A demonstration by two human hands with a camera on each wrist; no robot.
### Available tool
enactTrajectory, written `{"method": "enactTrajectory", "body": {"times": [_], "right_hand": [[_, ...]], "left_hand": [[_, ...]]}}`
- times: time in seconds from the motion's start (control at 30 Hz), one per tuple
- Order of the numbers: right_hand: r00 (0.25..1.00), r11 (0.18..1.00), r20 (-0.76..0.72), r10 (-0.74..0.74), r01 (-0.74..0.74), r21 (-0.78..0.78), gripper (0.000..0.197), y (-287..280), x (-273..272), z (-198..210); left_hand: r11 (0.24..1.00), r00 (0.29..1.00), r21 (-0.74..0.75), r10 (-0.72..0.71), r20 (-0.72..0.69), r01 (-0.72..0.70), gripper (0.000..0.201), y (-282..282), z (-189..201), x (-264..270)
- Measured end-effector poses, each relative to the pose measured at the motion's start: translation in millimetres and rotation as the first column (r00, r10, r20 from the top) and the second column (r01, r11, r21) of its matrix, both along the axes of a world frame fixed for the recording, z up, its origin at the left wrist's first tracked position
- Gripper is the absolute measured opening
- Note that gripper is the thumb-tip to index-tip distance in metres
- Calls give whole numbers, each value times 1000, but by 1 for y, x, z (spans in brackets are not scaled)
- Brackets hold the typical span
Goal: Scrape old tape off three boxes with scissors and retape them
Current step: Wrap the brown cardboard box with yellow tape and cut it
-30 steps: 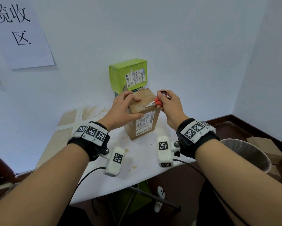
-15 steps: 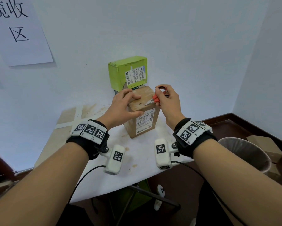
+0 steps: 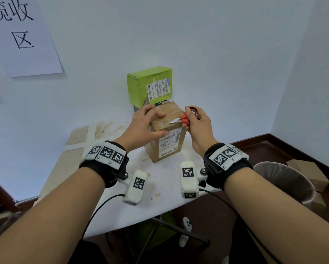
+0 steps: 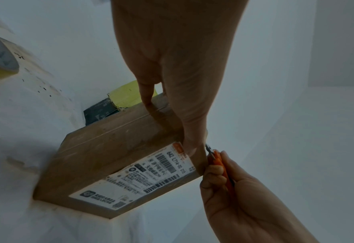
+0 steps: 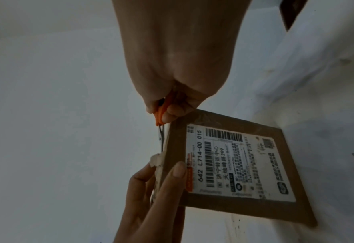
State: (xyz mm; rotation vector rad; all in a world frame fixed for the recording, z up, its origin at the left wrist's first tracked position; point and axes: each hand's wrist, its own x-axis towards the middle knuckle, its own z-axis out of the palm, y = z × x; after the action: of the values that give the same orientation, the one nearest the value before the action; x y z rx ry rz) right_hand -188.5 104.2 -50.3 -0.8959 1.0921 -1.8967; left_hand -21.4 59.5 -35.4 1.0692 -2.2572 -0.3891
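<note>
Between the two hands: brown box (image 3: 165,134), upright on white table (image 3: 106,210), long axis vertical, label facing the wearer. Left hand (image 3: 143,126) grips its top edge. Right hand (image 3: 197,124) clenches red scissors (image 3: 182,120), blades pointing left across the top, tips partly hidden. Wrist views alone show frayed tape (image 5: 157,160) near the left fingers. Behind: green box (image 3: 150,84), base hidden.

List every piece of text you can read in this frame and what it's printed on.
"揽收区": paper sign on the wall.
"642 L714-00 015": shipping label on the brown box.
"济宁转运中心" and "天地峰路299": same label, read with less certainty.
Remaining label print and barcodes: too small.
Label on the green box: too small to read.
</note>
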Motion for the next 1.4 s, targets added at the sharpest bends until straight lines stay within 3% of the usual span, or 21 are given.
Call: {"method": "enactTrajectory", "body": {"times": [0.37,0.57,0.63,0.67,0.73,0.83,0.93,1.0,1.13,1.3,1.4], "right_hand": [[997,999,68,35,-33,-25,7,1,-3,-3],[963,990,248,-111,128,-56,4,-5,-14,11],[958,984,252,-135,159,-80,12,-10,-17,18],[969,982,199,-148,167,-84,18,-13,-17,21],[974,975,-72,-216,211,-76,24,-20,-15,23],[852,976,-478,-215,195,-92,38,-26,-8,25],[712,980,-682,-167,194,-37,31,-32,-5,22],[680,977,-720,-137,211,13,19,-36,-6,18],[719,973,-687,-105,219,79,14,-38,-5,6],[734,972,-666,-136,230,55,13,-37,-5,0],[729,972,-670,-136,230,54,12,-39,-5,-2]], "left_hand": [[1000,1000,9,-13,6,13,53,0,0,1],[998,999,51,-24,26,23,51,-6,4,12],[998,1000,67,-13,21,12,51,-9,5,16],[997,1000,73,-12,23,10,52,-10,6,16],[997,999,78,-20,39,17,52,-9,7,15],[996,997,84,-45,57,40,52,-6,9,12],[995,996,85,-63,61,58,52,-3,11,11],[994,996,94,-67,66,60,52,-3,12,12],[981,992,175,-99,74,85,54,-4,16,14],[949,987,304,-36,-157,83,17,3,29,9],[938,975,340,15,-222,63,3,6,32,4]]}}
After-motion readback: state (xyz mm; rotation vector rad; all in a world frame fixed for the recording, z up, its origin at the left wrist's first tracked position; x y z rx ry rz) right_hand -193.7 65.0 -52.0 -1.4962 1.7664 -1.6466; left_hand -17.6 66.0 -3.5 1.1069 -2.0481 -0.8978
